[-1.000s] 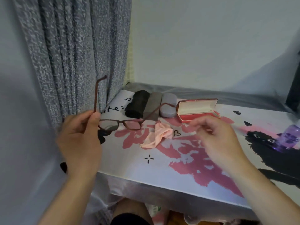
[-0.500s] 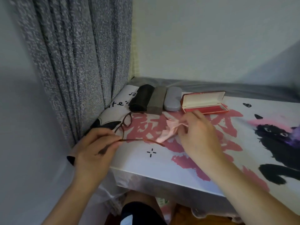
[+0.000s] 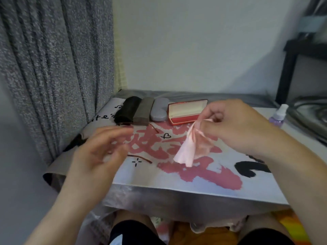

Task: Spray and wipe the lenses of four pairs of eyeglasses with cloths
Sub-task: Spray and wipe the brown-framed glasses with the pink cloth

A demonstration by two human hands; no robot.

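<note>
Printed table mat (image 3: 203,175) fills the view; right hand (image 3: 235,128) pinches the pink cloth (image 3: 190,147), dangling above it. Left hand (image 3: 100,152), blurred, fingers loose, holds nothing, hovering over the brown eyeglasses (image 3: 141,159) lying on the mat. Spray bottle (image 3: 278,115) stands far right.
</note>
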